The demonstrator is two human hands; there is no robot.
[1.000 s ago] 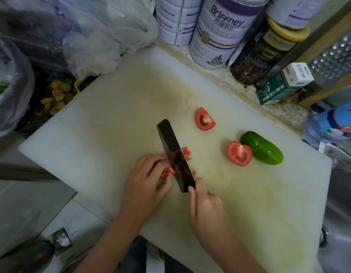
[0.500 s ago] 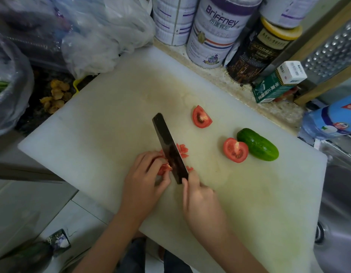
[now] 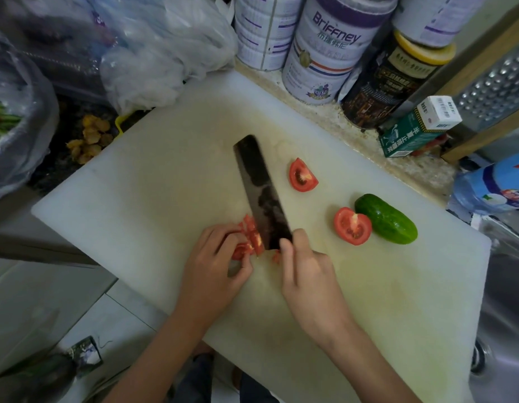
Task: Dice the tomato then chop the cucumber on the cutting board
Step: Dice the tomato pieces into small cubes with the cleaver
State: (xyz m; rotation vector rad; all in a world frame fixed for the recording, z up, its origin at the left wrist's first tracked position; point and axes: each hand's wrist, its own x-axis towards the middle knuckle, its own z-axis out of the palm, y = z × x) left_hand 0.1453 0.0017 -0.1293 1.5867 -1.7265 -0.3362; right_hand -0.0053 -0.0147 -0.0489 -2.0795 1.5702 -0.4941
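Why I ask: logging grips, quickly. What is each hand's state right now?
Left hand: closed, fingers curled on the tomato pieces, holding them down.
Right hand: closed, gripping the knife.

Speckled counter [image 3: 412,170], tins [image 3: 325,53], plastic bags [image 3: 165,53], steel sink [image 3: 505,301], tiled floor [image 3: 86,324]

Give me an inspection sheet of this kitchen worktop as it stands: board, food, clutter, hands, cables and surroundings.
Surface: white cutting board, stained, on the counter.
Job's things: part-diced tomato piece against the knife; far tomato wedge and near tomato wedge uncut; whole cucumber close beside the near one.
Clutter: tins, dark jar and green box behind the board; plastic bags at far left.
Hands: left hand holds the tomato piece; right hand grips the knife.
Cables: nothing seen.
Surroundings: grater and sink on the right.
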